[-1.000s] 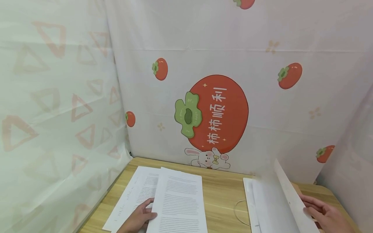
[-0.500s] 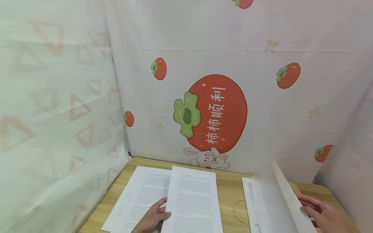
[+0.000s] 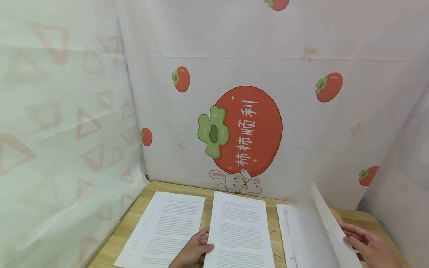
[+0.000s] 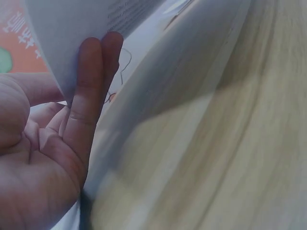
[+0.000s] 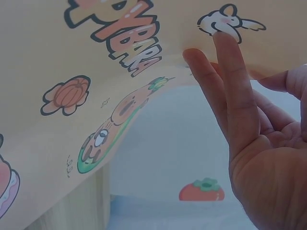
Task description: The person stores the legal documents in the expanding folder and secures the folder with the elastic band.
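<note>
Some printed paper (image 3: 239, 232), pinched in left hand (image 3: 192, 248)

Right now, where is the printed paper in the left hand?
In the head view, the held paper is low, just right of centre, between other printed pages and the open folder.

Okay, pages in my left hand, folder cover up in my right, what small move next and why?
Perhaps move the printed pages in your left hand rightward into the folder: your right hand holds its cover raised, and the pages are just left of the folder.
</note>
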{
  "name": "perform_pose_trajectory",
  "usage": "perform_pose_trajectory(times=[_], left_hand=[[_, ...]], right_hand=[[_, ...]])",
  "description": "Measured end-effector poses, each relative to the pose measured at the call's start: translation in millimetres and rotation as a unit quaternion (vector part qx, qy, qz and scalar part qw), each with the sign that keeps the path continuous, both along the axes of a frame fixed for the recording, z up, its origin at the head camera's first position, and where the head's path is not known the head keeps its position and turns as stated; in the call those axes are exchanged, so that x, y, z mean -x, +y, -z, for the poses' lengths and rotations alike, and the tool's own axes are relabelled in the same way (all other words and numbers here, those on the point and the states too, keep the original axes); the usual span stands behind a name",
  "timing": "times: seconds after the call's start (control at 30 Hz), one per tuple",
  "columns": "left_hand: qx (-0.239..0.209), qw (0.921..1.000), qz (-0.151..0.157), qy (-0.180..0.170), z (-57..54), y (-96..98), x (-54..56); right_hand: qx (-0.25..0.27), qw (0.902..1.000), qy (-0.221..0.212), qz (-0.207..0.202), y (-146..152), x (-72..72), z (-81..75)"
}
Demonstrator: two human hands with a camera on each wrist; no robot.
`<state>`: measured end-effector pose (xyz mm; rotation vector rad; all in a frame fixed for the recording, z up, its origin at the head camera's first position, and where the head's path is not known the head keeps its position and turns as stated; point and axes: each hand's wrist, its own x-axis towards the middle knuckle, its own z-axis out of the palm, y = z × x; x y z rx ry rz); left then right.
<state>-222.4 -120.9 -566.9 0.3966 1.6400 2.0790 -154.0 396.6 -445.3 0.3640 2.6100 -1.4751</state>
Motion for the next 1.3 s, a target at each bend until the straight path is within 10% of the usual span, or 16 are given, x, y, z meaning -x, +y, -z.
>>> perform_pose_trajectory(times=[0.67,1.3], left_hand=[[-0.025,0.9988,0.042,-0.007,2.1,50.7,5.8],[-0.003,0.9996,0.021,-0.016,0.7,92.5,12.6]], right_hand=[[-0.019,0.9998,0.007,-0.001,-1.2,-3.1,-2.4],[-0.021,0.9998,0.004,-0.002,-1.5,-2.3,0.8]])
